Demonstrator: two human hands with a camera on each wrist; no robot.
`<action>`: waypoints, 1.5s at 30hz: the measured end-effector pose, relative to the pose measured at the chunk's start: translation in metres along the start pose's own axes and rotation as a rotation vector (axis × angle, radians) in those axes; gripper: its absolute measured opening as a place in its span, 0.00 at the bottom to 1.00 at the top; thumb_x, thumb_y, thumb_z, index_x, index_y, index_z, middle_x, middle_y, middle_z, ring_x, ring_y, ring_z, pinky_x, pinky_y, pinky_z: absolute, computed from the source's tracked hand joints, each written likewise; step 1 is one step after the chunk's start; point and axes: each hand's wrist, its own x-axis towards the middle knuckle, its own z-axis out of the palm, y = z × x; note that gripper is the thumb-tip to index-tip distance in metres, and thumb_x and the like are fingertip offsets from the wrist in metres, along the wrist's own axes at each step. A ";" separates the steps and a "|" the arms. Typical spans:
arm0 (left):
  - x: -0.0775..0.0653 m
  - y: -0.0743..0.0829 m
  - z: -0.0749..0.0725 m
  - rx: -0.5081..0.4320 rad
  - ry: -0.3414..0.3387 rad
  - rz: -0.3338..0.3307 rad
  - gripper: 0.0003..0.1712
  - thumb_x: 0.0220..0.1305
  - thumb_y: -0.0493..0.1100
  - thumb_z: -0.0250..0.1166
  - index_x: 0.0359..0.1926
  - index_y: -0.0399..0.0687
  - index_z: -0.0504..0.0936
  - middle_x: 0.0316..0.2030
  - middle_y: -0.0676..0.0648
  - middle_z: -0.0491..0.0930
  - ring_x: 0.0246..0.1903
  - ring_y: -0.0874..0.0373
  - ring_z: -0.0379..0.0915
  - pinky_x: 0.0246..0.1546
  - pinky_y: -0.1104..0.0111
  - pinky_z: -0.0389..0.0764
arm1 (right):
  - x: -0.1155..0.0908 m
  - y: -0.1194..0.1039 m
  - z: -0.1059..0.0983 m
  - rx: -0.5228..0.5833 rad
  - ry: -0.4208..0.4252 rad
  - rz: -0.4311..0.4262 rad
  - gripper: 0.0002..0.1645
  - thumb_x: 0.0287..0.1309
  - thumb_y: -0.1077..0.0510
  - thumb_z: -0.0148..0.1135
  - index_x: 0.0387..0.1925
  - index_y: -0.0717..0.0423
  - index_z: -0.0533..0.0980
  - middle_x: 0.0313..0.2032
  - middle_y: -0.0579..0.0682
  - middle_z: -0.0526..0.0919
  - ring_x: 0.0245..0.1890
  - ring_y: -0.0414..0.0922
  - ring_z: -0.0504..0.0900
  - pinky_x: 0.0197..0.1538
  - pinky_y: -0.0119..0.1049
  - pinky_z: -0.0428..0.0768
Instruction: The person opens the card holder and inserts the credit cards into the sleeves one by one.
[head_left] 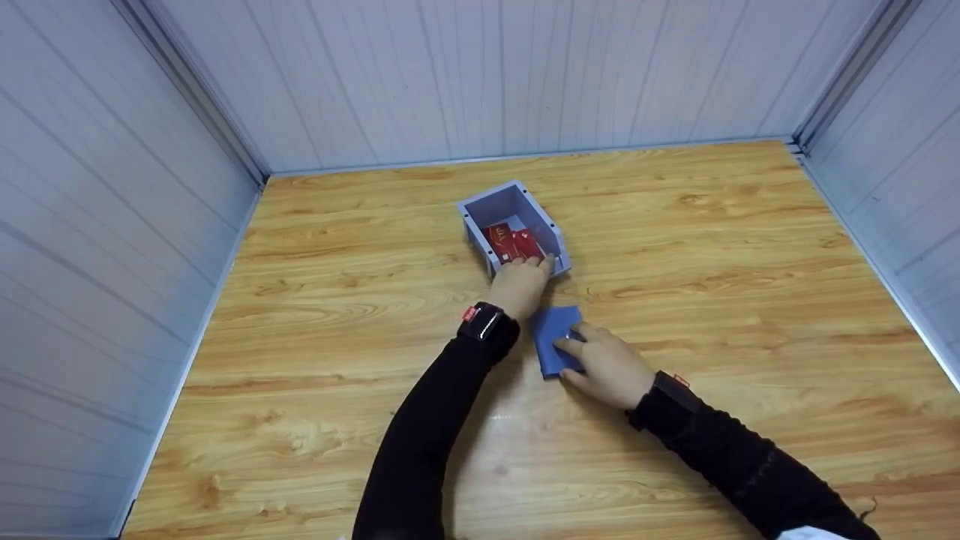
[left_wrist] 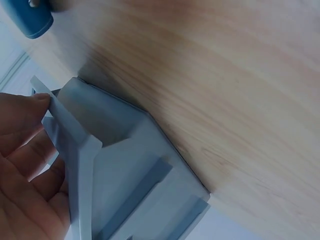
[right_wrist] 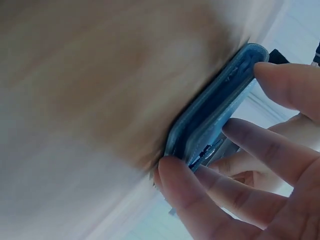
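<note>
A grey plastic bin (head_left: 495, 204) stands on the table with red cards (head_left: 501, 238) inside it. My left hand (head_left: 521, 287) grips the bin's near edge; in the left wrist view the thumb (left_wrist: 40, 102) lies on one side of the rim and the fingers curl behind the other. Just nearer to me, a folded blue wallet (head_left: 551, 330) lies on the wood. My right hand (head_left: 611, 367) holds it by its edges, fingertips on its top and ends. In the right wrist view the wallet (right_wrist: 215, 107) shows its folded edge, slightly parted.
The wood-patterned tabletop (head_left: 337, 300) spreads around both hands. White panel walls (head_left: 465, 82) enclose it at the back and on both sides. My left forearm (head_left: 420, 420) reaches in beside the wallet.
</note>
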 end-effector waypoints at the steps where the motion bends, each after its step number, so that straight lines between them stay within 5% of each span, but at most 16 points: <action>1: 0.000 0.001 0.000 -0.004 0.006 0.005 0.29 0.67 0.37 0.57 0.70 0.50 0.68 0.57 0.45 0.80 0.52 0.48 0.79 0.52 0.58 0.81 | 0.000 -0.001 0.001 0.000 0.007 -0.010 0.27 0.57 0.49 0.68 0.56 0.57 0.79 0.55 0.64 0.77 0.51 0.59 0.80 0.55 0.53 0.80; 13: -0.001 0.016 -0.001 -0.032 0.056 0.050 0.24 0.65 0.37 0.58 0.63 0.48 0.72 0.52 0.45 0.83 0.48 0.47 0.80 0.46 0.57 0.82 | -0.002 -0.009 0.005 -0.008 0.056 -0.097 0.26 0.54 0.51 0.69 0.53 0.58 0.80 0.50 0.62 0.78 0.44 0.56 0.81 0.49 0.50 0.81; 33: 0.001 0.035 -0.001 -0.009 0.049 0.088 0.26 0.67 0.38 0.56 0.65 0.48 0.71 0.51 0.46 0.83 0.47 0.49 0.80 0.48 0.59 0.82 | -0.003 -0.020 0.010 -0.014 0.110 -0.160 0.23 0.51 0.51 0.70 0.48 0.57 0.82 0.44 0.57 0.79 0.40 0.52 0.80 0.44 0.47 0.81; 45: 0.001 0.040 0.001 -0.032 0.067 0.106 0.27 0.68 0.40 0.56 0.67 0.47 0.70 0.54 0.45 0.81 0.51 0.50 0.79 0.54 0.61 0.80 | -0.003 -0.019 0.013 0.018 0.144 -0.189 0.22 0.52 0.52 0.70 0.49 0.55 0.82 0.52 0.58 0.77 0.48 0.53 0.80 0.49 0.48 0.82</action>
